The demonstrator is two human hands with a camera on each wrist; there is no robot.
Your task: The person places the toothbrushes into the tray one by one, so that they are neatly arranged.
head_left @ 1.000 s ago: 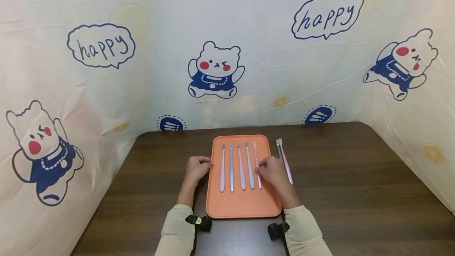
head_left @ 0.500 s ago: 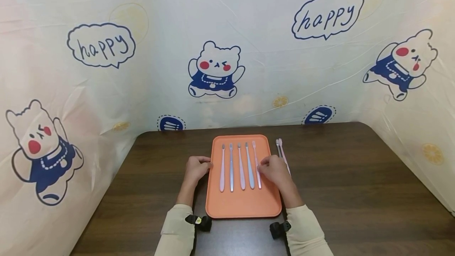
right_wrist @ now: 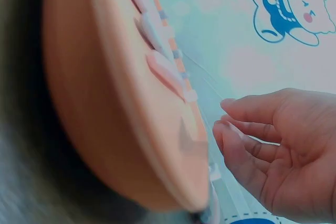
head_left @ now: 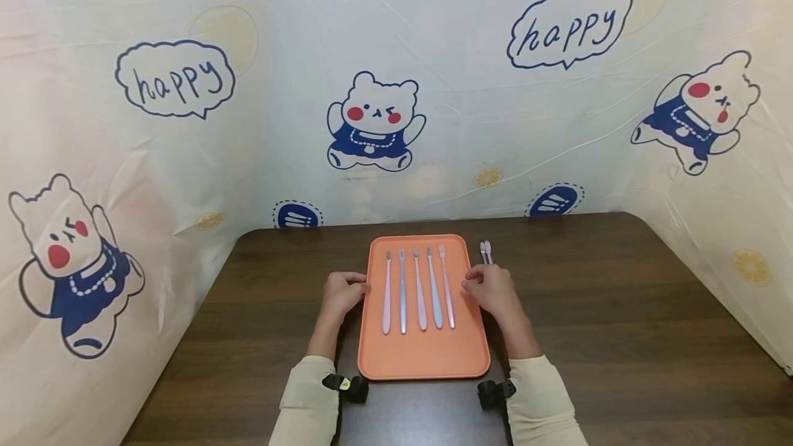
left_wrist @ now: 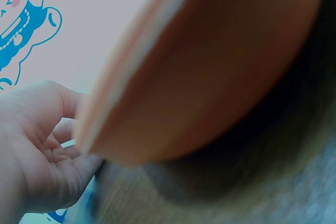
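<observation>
An orange tray lies on the table with several toothbrushes in a row on it, handles toward me, in pink and blue tones. The rightmost is a pink toothbrush. My left hand grips the tray's left rim, with thumb and fingers at the edge in the left wrist view. My right hand hovers by the tray's right edge with nothing in it; thumb and fingertips are close together, fingers loosely bent, in the right wrist view. Beyond it, a pair of toothbrushes lies on the table, handles hidden by that hand.
The dark wooden table extends to both sides of the tray. A patterned curtain with bears encloses the back and sides. Black wrist cameras are strapped over both sleeves.
My right hand has let go of the rightmost pink toothbrush and moved right, off the tray's inside to its edge. That toothbrush stays on the tray. The left hand has not moved.
</observation>
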